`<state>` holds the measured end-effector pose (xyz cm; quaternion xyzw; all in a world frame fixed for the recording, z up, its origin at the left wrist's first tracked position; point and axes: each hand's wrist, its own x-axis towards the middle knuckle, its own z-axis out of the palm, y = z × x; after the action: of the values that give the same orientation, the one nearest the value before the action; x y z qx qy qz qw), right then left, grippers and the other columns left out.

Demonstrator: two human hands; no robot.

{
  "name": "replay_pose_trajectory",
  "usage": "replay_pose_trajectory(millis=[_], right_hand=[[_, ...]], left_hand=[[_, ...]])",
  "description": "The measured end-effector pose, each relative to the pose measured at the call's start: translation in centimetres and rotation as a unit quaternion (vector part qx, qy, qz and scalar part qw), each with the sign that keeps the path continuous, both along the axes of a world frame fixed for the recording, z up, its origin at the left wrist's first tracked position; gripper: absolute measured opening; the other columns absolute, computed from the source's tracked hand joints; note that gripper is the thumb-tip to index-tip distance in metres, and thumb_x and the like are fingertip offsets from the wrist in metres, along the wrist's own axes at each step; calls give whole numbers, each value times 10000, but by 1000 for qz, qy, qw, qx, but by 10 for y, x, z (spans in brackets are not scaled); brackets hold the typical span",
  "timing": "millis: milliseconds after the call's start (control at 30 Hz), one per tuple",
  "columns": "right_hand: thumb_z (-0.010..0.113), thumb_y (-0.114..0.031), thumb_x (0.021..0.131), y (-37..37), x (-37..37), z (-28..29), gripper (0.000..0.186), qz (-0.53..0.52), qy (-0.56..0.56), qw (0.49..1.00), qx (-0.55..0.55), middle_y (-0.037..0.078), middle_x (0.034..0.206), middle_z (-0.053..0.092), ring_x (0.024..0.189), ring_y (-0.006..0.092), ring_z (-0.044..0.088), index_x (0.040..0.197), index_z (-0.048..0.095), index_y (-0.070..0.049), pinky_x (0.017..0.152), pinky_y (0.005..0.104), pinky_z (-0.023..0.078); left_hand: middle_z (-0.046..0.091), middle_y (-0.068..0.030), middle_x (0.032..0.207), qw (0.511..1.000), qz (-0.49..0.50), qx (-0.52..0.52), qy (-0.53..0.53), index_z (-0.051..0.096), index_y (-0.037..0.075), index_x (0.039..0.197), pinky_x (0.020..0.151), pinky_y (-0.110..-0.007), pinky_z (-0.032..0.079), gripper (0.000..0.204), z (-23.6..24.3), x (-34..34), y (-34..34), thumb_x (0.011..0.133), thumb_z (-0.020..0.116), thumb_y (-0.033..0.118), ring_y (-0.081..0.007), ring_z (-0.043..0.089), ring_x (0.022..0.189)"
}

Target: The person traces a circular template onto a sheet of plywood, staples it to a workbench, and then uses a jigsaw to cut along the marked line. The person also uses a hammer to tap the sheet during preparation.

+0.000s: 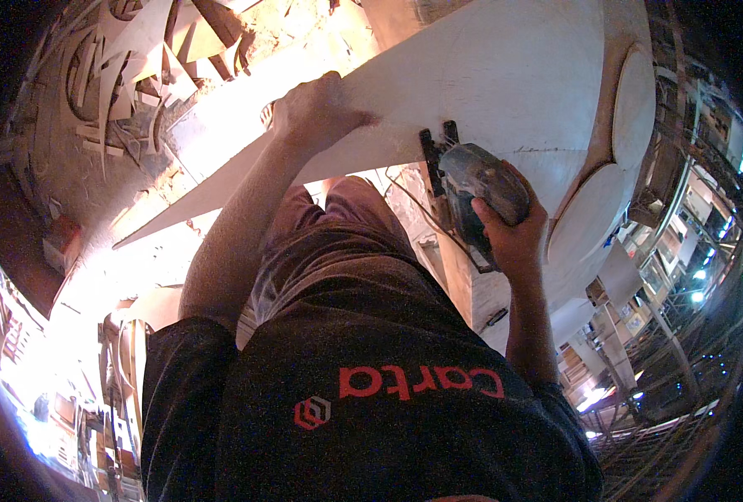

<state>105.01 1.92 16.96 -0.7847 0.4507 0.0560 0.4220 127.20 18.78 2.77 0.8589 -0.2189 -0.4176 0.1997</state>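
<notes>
A large pale plywood sheet stretches across the upper part of the head view and tapers to a long point at the left. My left hand is closed on its narrow part, with the thumb lying on the face and the other fingers partly hidden. In my right hand is a jigsaw, gripped round its body. The saw's base sits at the sheet's near edge; its blade cannot be made out. A thin dark line runs across the sheet to the right of the saw.
Curved and pointed wood offcuts litter the floor at the upper left. Rounded plywood pieces lie at the sheet's right side. A cord trails beside the saw, near my legs. Shelving and stacked material stand to the right.
</notes>
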Motion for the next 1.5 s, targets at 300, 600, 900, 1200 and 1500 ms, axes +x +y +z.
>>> replay_pose_trajectory(millis=[300, 600, 900, 1200, 1500], right_hand=[[802, -76, 756, -1, 2, -4, 584, 40, -1, 999, -25, 175, 1188, 686, 1099, 251, 662, 1289, 586, 27, 990, 379, 503], [803, -104, 772, 4, 20, 3, 577, 47, -7, 999, 14, 173, 1182, 689, 1083, 252, 665, 1287, 581, 32, 986, 383, 505], [824, -130, 774, 3, 16, 0, 547, 57, 12, 998, -29, 177, 1151, 702, 1055, 253, 678, 1249, 611, 38, 966, 379, 513], [824, -99, 771, 6, 22, -1, 524, 15, 15, 999, -30, 155, 1132, 709, 1037, 233, 679, 1235, 623, 39, 955, 367, 518], [813, -81, 775, 9, 24, -3, 474, -16, 19, 999, -25, 153, 1117, 712, 1034, 230, 676, 1200, 640, 35, 959, 370, 515]], left_hand=[[731, -177, 982, 1000, -2, 30, 2, 656, 40, 1115, 873, -471, 541, 756, 3, -3, 6, 673, 803, 635, -334, 715, 937], [725, -180, 1008, 1000, -8, 22, 12, 639, 63, 1145, 893, -462, 541, 766, -1, 4, 18, 678, 793, 650, -336, 711, 971], [724, -159, 1029, 999, 10, -6, -31, 641, 72, 1129, 868, -461, 550, 775, -13, -3, 21, 650, 803, 659, -343, 703, 982], [719, -164, 1051, 999, -16, 15, -32, 636, 76, 1140, 893, -467, 543, 788, -11, 0, 17, 671, 769, 695, -345, 692, 1017], [716, -158, 1079, 999, -25, 32, 5, 623, 63, 1161, 897, -465, 542, 804, -5, 4, 15, 680, 764, 692, -337, 691, 1024]])
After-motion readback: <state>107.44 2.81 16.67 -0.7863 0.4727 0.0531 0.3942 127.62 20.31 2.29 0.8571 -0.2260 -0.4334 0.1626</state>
